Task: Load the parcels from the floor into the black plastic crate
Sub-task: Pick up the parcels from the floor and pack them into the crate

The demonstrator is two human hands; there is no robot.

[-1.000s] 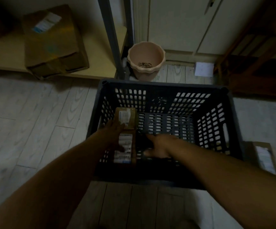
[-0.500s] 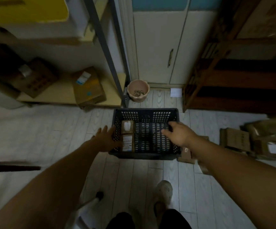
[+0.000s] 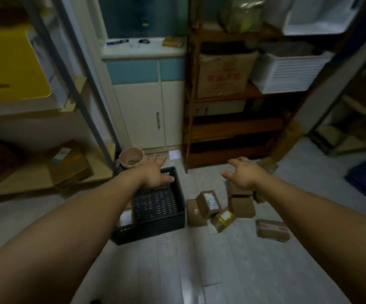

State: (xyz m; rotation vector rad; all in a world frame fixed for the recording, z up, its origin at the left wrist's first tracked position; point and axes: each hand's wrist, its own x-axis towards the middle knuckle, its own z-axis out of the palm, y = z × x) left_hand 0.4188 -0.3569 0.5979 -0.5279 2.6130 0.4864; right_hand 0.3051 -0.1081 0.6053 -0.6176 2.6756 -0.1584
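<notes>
Down on the pale plank floor (image 3: 177,270), the black plastic crate (image 3: 149,232) stands with its long axis running away from the person, its far end towards the white cabinet (image 3: 142,110) and a pink pot (image 3: 131,159). One labelled parcel (image 3: 126,217) lies inside against the crate's left wall, lengthwise along it and half hidden by the left forearm.

The loose parcels sit to the right of the crate. A brown box (image 3: 194,213) lies just beside the right wall, and a label-topped box (image 3: 208,201) leans on it, its long axis pointing away and slightly right. A small yellowish parcel (image 3: 222,219) is tilted at their near corner. A plain carton (image 3: 242,206) stands further right, and a flat packet (image 3: 272,230) lies apart from the cluster, crosswise.

Both arms reach straight forward, bare. The left hand (image 3: 153,172) is held palm down over the crate's far end, fingers straight and spread, holding nothing. The right hand (image 3: 243,173) hangs palm down above the plain carton, fingers apart and loosely bent, also holding nothing. A wooden shelf unit (image 3: 221,128) stands behind the parcels.
</notes>
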